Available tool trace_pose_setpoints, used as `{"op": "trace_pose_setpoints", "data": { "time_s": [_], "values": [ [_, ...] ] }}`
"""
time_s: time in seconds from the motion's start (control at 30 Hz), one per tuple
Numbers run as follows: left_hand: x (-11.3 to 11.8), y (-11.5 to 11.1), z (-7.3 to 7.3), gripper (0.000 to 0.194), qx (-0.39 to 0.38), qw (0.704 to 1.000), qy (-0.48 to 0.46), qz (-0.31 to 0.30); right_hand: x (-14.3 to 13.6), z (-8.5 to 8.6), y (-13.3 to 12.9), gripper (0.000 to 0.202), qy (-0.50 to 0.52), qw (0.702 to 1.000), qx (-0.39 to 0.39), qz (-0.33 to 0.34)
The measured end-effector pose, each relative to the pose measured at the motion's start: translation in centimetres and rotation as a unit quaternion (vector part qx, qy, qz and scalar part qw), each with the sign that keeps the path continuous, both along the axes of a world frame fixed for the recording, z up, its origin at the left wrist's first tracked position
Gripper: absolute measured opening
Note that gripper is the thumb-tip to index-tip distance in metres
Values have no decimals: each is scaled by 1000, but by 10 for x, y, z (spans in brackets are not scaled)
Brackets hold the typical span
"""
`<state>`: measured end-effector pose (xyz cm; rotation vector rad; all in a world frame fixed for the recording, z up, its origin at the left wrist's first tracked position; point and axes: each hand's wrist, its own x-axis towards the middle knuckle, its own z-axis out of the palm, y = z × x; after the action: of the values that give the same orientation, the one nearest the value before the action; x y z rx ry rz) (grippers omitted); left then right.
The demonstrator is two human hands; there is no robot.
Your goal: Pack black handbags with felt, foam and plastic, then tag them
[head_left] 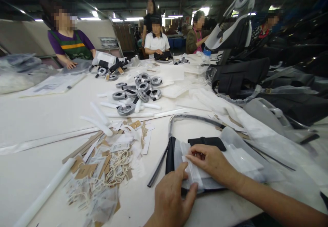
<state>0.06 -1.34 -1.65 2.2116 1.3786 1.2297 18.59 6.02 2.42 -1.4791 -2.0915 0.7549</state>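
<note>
A black handbag [170, 155] lies in front of me, its body largely covered by white translucent wrapping sheet [193, 172]. My right hand [214, 162] is closed in a pinch on a fold of that sheet, over the bag's middle. At the near left edge my left hand [171, 196] touches the wrap with thumb and forefinger apart; its other fingers are partly hidden. The bag's long handle [197, 117], sleeved in clear plastic, arches behind it. A black flap or strap piece [207, 142] shows just beyond my right fingers.
Left of the bag lies a pile of tags with strings [118, 164]. Wrapped coiled straps [143, 87] and white foam tubes [97, 116] lie farther back. Black bags [238, 75] are heaped at right. Several co-workers, including a person in a white shirt [156, 42], are across the table [51, 117].
</note>
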Motion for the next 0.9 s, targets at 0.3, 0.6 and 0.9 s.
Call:
{"op": "trace_pose_setpoints", "data": {
  "time_s": [0.3, 0.6, 0.9],
  "values": [
    [6, 6, -4, 41, -42, 999, 24, 14, -4, -6, 6, 25, 21, 998, -64, -18],
    [9, 7, 12, 40, -42, 991, 124, 16, -10, -2, 15, 30, -139, 989, -47, -31],
    [22, 10, -3, 64, 45, 950, 301, -63, -14, -2, 37, 21, -174, 984, -2, -40]
  ]
}}
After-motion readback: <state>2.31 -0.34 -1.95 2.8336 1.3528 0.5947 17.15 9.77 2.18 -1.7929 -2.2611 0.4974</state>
